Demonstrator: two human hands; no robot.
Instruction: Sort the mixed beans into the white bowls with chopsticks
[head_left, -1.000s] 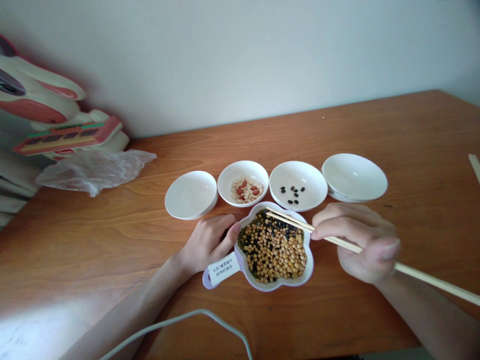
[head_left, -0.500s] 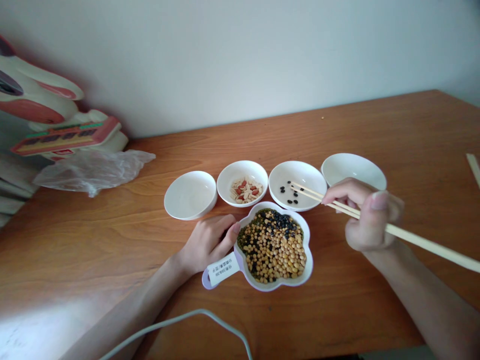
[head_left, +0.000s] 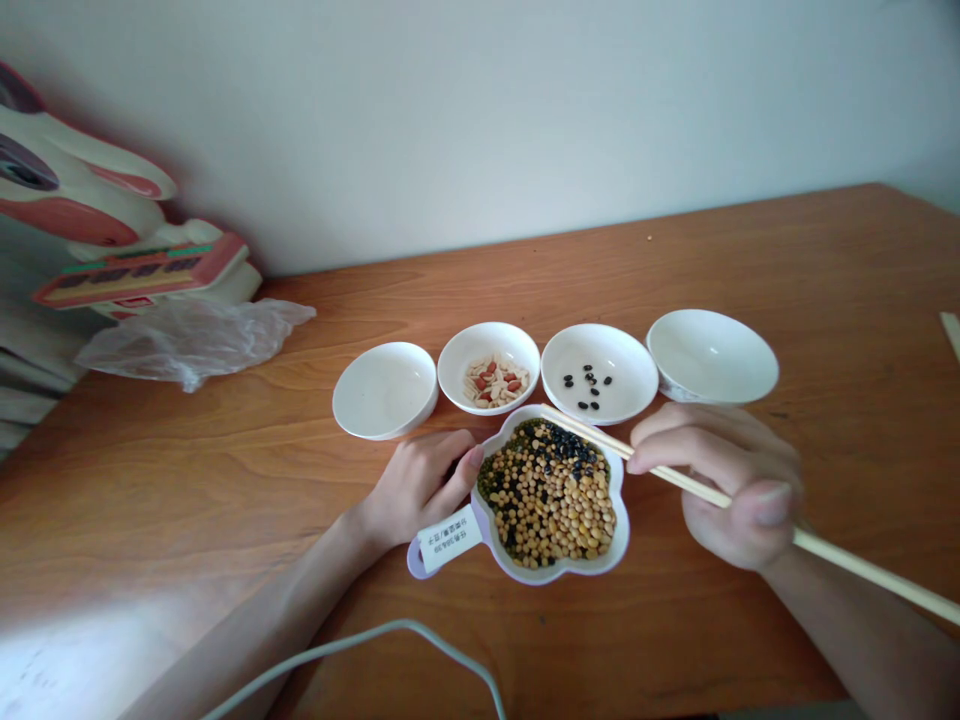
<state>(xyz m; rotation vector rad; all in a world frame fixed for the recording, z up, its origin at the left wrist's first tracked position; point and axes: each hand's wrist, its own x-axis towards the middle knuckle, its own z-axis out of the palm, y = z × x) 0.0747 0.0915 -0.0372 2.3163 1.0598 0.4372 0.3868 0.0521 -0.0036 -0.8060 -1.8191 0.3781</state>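
Observation:
My right hand [head_left: 724, 480] is closed round a pair of wooden chopsticks [head_left: 690, 484], whose tips lie together over the far rim of a flower-shaped dish with a handle [head_left: 551, 577]. Mixed yellow, black and green beans fill this dish. At its left side, my left hand [head_left: 427, 485] grips the rim near the labelled handle, thumb on top. Just behind the dish, a white bowl [head_left: 630, 392] holds several black beans [head_left: 589, 380]. To its left, another white bowl [head_left: 456, 372] contains peanuts [head_left: 495, 382], some red-skinned and some pale.
White bowls with nothing visible inside stand at the row's left end [head_left: 382, 390] and right end [head_left: 712, 355]. A crumpled plastic bag [head_left: 199, 340] lies beside a toy keyboard figure [head_left: 150, 270] at the left. A pale cable [head_left: 405, 625] curves across the front.
My right hand has drawn the chopsticks back from the black-bean bowl to the dish's far rim. One more black bean shows in that bowl. My left hand keeps its grip.

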